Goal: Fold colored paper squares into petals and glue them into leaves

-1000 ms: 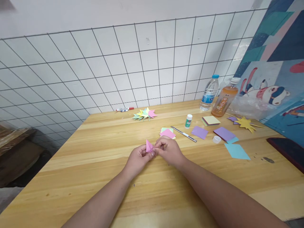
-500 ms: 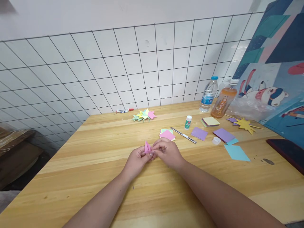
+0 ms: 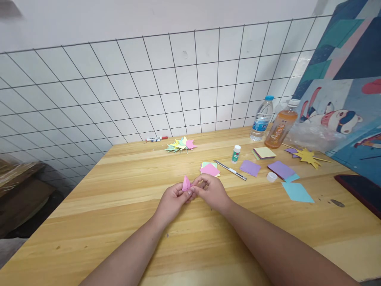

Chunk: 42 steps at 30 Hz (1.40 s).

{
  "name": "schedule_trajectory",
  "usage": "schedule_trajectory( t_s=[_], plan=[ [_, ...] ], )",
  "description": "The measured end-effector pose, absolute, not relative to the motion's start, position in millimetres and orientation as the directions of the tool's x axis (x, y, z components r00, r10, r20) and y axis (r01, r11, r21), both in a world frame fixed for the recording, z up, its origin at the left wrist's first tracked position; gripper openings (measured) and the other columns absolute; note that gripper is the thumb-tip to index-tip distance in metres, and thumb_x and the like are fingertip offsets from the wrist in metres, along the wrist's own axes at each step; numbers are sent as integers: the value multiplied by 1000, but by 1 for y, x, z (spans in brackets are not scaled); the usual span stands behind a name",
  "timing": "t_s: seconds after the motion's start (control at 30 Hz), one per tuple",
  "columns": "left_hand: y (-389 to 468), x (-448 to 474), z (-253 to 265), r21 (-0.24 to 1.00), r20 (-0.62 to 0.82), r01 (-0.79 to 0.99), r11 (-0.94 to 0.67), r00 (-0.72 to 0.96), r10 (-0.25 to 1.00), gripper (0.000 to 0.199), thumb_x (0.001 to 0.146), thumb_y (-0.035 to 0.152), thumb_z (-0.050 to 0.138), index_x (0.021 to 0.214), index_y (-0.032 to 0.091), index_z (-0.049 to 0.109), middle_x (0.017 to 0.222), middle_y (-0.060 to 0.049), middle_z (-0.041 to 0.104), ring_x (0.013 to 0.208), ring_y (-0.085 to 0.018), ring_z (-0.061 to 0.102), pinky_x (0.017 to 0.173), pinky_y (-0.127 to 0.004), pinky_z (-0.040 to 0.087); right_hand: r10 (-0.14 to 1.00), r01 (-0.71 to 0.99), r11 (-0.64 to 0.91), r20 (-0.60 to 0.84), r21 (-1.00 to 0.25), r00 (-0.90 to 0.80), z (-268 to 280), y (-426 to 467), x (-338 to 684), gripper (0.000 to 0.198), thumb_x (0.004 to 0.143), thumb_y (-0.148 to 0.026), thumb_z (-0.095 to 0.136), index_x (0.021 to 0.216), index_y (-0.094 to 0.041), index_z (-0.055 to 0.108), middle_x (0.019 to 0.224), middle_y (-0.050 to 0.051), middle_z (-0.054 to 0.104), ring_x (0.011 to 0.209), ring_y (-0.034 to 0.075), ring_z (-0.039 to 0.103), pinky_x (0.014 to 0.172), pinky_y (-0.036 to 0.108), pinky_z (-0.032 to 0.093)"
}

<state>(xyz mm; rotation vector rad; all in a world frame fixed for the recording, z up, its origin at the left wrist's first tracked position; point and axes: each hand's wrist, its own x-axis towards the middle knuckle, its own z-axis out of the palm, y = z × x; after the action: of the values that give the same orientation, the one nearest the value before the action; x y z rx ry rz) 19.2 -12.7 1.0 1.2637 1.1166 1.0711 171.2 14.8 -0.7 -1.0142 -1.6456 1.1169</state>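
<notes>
A small piece of folded pink paper (image 3: 186, 184) stands up between my hands, a pointed flap rising above the fingers. My left hand (image 3: 174, 198) pinches its lower part between thumb and fingers. From the other side, my right hand (image 3: 210, 191) pinches its right edge, the fingertips of both hands meeting there. The paper's lower part is hidden by my fingers. Just beyond my right hand lie square paper sheets (image 3: 210, 170), pink on top, and a slim silver pen-like tool (image 3: 230, 170).
Behind stand a glue stick (image 3: 236, 154), a water bottle (image 3: 262, 119) and an orange drink bottle (image 3: 281, 125). Purple sheets (image 3: 250, 168), a blue sheet (image 3: 297, 192) and a clear cap (image 3: 272, 177) lie to the right. Folded paper leaves (image 3: 181, 145) and markers (image 3: 156, 139) rest near the tiled wall.
The pink flap has turned slightly and now points more upright. Both hands keep their pinch in nearly the same place.
</notes>
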Motion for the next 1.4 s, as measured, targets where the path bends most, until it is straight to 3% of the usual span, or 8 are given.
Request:
schedule_trajectory(
  t_s=[0.07,0.23,0.4,0.57,0.67,1.0,1.2,1.4],
  plan=[
    [-12,18,1,999,-47,-4,48,140,989,30,69,39,70,81,12,66,64,-2,63,59,-14,57,57,-23,42,926,192,314,255,-930,-278,0,16,172,13,69,-18,65,82,-19,66,72,0,64,58,11,55,53,22,44],
    [-11,18,-1,999,-46,6,45,150,988,28,69,38,70,82,13,65,68,-4,65,63,-14,58,58,-23,43,906,152,372,322,-916,-276,-1,18,171,10,70,-13,63,74,-20,68,79,2,64,72,13,60,63,24,48],
    [-12,20,-1,1000,-21,18,19,156,988,27,69,36,70,84,15,66,71,-3,66,66,-15,58,60,-23,43,927,140,309,265,-941,-266,1,17,171,7,67,-12,63,68,-18,65,73,1,63,68,13,61,62,24,49],
    [-12,19,-2,999,-27,43,21,149,988,28,71,38,68,85,13,65,67,-4,64,63,-14,57,58,-24,43,942,117,226,186,-967,-280,2,15,171,8,69,-17,62,77,-18,65,73,0,63,57,11,61,54,23,49],
    [-12,19,-1,999,-27,45,20,148,989,30,72,38,67,87,12,65,66,-3,63,61,-13,56,57,-23,42,946,165,259,215,-951,-244,2,15,171,11,67,-18,65,78,-18,66,76,1,64,55,11,59,53,23,48],
    [-10,16,-5,998,-48,38,43,147,988,29,72,38,67,84,13,64,69,-4,65,64,-14,57,58,-23,42,896,45,363,335,-931,-293,-8,18,173,9,74,-19,61,74,-19,70,80,4,65,71,15,62,64,27,52],
    [-10,17,-3,998,-59,21,56,143,988,30,70,37,69,86,13,64,65,-2,62,61,-13,56,58,-23,42,918,223,334,262,-916,-298,-3,17,173,23,69,-18,64,92,-22,67,92,2,65,63,11,60,61,25,50],
    [-11,17,-1,999,-48,20,45,176,983,28,71,38,68,82,13,64,67,-3,63,62,-13,56,59,-24,41,951,222,236,178,-946,-254,-1,15,173,30,69,-22,64,99,-22,60,90,1,66,56,9,59,56,23,48]
  ],
)
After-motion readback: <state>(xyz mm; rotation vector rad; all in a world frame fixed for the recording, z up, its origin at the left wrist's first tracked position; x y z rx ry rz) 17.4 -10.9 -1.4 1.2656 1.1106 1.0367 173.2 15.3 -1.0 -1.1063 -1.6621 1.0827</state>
